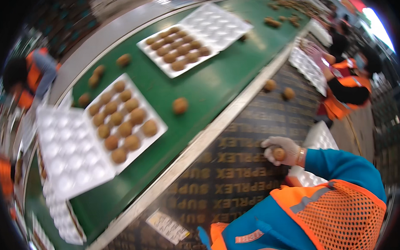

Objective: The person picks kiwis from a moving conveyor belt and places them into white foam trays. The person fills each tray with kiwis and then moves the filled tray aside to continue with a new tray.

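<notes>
My right hand point(283, 151), in a whitish glove below a teal sleeve, holds a small round brown fruit point(279, 153) over a dark printed board point(242, 166). My left hand is out of view. Across the board's pale edge rail point(200, 138) lies a green conveyor belt point(198, 81). On it, an opened white moulded tray point(160, 128) holds rows of similar fruits, its dimpled lid point(74, 150) folded out to the left. Farther up the belt lies a second filled tray point(171, 71) with its lid point(217, 23) open.
One loose fruit point(180, 105) sits on the belt, with others beyond the near tray. Two fruits point(288, 93) rest on the board. A printed card point(167, 226) lies near me. White trays point(321, 138) are by my arm. Co-workers in orange vests point(347, 93) stand right and left.
</notes>
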Demonstrator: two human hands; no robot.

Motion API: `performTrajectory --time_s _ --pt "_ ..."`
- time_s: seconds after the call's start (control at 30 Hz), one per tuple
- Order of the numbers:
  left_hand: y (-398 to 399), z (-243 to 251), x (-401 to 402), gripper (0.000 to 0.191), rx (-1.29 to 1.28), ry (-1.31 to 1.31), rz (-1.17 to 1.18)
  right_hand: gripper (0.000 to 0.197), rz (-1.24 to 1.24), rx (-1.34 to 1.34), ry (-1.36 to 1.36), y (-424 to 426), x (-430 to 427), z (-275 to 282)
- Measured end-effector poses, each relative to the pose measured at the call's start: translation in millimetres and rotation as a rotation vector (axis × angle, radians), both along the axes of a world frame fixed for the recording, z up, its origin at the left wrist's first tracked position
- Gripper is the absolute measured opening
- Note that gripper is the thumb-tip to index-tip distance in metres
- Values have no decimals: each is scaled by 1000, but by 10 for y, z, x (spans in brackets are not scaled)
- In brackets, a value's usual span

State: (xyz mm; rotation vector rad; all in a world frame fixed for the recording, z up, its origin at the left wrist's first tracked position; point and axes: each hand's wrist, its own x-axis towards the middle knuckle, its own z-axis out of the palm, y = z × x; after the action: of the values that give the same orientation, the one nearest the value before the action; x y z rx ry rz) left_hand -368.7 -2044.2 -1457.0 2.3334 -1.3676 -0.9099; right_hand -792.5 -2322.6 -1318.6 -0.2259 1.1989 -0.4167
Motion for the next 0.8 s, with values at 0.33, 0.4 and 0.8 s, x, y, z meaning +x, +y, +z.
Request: performTrajectory --time_s 0.33,0.4,0.8 --pt "-310 -46 -757 29 -17 119 -332 41 -183 -302 -111 320 -385 -189" --pt "-299 -24 -977 28 -10 149 -401 40 -212 -353 -169 289 -452 -266" --pt "381 495 -1857 23 214 238 -549 40 -50 -1192 678 -100 -525 -531"
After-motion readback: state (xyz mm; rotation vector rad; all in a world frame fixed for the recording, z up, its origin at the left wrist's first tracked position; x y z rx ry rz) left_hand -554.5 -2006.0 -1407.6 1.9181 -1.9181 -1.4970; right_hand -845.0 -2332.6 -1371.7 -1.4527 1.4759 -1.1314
